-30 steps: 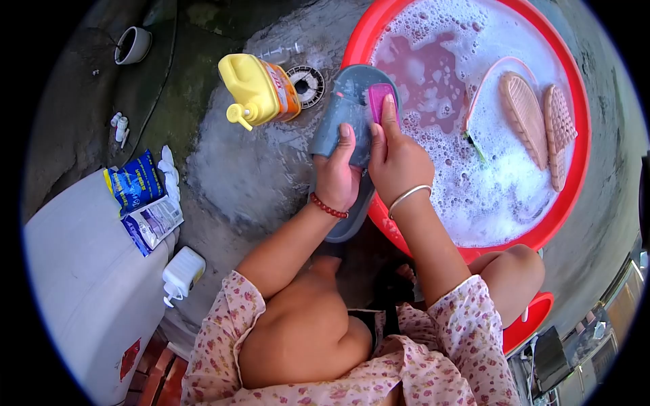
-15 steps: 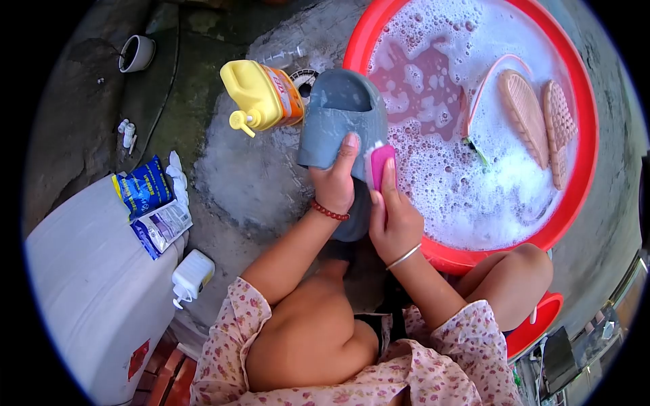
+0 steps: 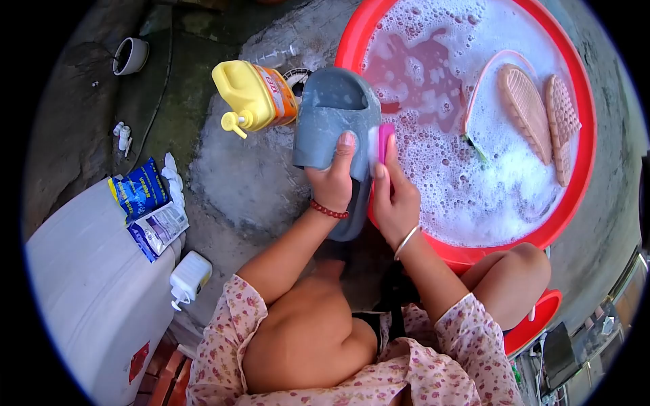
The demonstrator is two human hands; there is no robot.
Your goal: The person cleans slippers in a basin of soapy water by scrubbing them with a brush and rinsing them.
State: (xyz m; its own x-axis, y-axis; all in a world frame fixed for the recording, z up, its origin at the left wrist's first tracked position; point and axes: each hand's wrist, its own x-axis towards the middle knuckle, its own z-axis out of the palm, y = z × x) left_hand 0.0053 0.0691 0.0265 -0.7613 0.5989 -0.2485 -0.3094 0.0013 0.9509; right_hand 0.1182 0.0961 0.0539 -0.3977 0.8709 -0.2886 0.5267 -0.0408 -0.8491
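- Your left hand (image 3: pixel 332 177) is closed on a gray slipper (image 3: pixel 336 122), with the thumb lying over its strap and most of the fingers out of sight.
- Your right hand (image 3: pixel 397 203) grips a pink brush (image 3: pixel 384 143), its bristles against the right side of the slipper's strap.
- On your left wrist sits a red bead bracelet (image 3: pixel 330 210); on the right one, a bangle (image 3: pixel 406 243).
- You have the slipper up in front of you, just left of a big red tub (image 3: pixel 588 135) (its water pinkish where the foam parts).
- Toward the far right of that tub, a pink slipper (image 3: pixel 525 111) lies in the suds, with a bumpy pink slipper (image 3: pixel 560 128) close beside it.
- Left of your slipper stands a yellow jug (image 3: pixel 252 95) with a pump top, near a round drain cover (image 3: pixel 297 78).
- Farther to your left are a blue packet (image 3: pixel 142 189) and a white bottle (image 3: pixel 192 274).
- Beyond your right knee, you can see part of a smaller red tub (image 3: pixel 528 325).
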